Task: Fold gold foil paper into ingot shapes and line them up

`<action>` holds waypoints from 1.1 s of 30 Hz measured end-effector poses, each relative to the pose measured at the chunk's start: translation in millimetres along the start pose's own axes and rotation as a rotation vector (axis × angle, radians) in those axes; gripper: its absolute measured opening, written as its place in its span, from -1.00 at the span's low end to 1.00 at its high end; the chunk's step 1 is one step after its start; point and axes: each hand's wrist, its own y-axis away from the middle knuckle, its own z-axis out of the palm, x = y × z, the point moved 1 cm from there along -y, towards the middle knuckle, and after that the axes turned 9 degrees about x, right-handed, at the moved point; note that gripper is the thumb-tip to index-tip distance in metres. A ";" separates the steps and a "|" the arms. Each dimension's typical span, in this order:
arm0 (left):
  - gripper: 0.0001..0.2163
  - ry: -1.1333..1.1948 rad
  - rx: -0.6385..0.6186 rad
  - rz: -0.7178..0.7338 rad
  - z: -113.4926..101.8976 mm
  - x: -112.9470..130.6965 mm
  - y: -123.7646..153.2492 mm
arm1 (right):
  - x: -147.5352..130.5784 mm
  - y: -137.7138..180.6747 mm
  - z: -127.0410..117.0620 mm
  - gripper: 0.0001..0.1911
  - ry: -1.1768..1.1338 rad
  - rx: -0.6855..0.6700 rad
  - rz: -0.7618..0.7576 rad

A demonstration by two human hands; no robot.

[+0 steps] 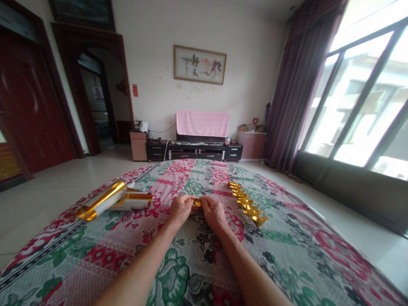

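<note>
My left hand (180, 209) and my right hand (214, 211) meet at the middle of a flowered bedspread (197, 263). Both are closed around a small piece of gold foil paper (197, 203), pinched between the fingers of the two hands. To the right of my right hand lies a row of several folded gold paper pieces (247, 202), running away from me. On the left lie curled sheets of gold foil (108, 199), silver on the inside, well apart from my left hand.
The bedspread covers a wide flat surface with tiled floor (47, 191) around it. A dark TV cabinet (194, 151) with a pink cloth stands at the far wall. Big windows and purple curtains (296, 85) are at the right, dark red doors (28, 106) at the left.
</note>
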 end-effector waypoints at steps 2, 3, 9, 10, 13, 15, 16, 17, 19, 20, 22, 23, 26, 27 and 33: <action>-0.76 -0.015 0.000 -0.003 0.2 -0.1 0.0 | 0.6 -0.5 0.3 -0.68 -0.002 0.003 0.006; -0.76 -0.023 0.001 -0.004 0.3 0.2 0.1 | 1.0 -0.7 0.5 -0.68 -0.001 0.007 0.013; -0.75 -0.025 -0.014 0.016 0.3 2.1 0.6 | 3.6 -1.2 1.3 -0.67 -0.001 0.021 0.026; -0.75 -0.023 -0.018 0.018 0.3 1.9 0.5 | 3.5 -1.2 1.1 -0.67 0.000 0.021 0.024; -0.75 -0.028 -0.016 0.022 0.9 0.4 0.0 | 1.7 -0.9 0.0 -0.69 0.004 0.013 0.022; -0.74 -0.022 -0.011 0.017 1.6 -0.8 -0.5 | -0.3 -0.8 -0.8 -0.69 0.005 0.007 0.022; -0.74 -0.015 -0.011 0.013 2.0 -1.3 -0.7 | -1.2 -0.8 -1.1 -0.69 0.008 0.005 0.021; -0.74 -0.008 -0.012 0.007 2.3 -1.7 -0.9 | -1.9 -0.8 -1.3 -0.69 0.011 0.004 0.019; -0.74 0.003 -0.015 -0.002 2.6 -1.7 -1.1 | -2.6 -0.9 -1.5 -0.68 0.016 0.003 0.016; -0.74 0.004 -0.018 -0.005 2.5 -1.4 -1.0 | -2.5 -0.9 -1.4 -0.68 0.016 0.003 0.016; -0.75 0.001 -0.023 -0.008 1.6 0.1 -0.5 | -1.5 -1.0 -1.0 -0.68 0.012 0.002 0.020; -0.75 -0.002 -0.027 -0.007 0.9 1.0 0.0 | -0.8 -1.1 -0.6 -0.68 0.010 0.002 0.023; -0.76 -0.005 -0.041 0.006 -1.1 3.9 1.5 | 1.8 -1.5 0.8 -0.68 0.007 0.003 0.034; -0.76 -0.003 -0.045 0.010 -1.5 4.5 1.9 | 2.5 -1.6 1.3 -0.67 0.006 0.002 0.036; -0.74 -0.004 -0.027 0.018 -0.6 1.1 0.1 | 2.0 -0.8 1.1 -0.68 0.005 0.004 0.019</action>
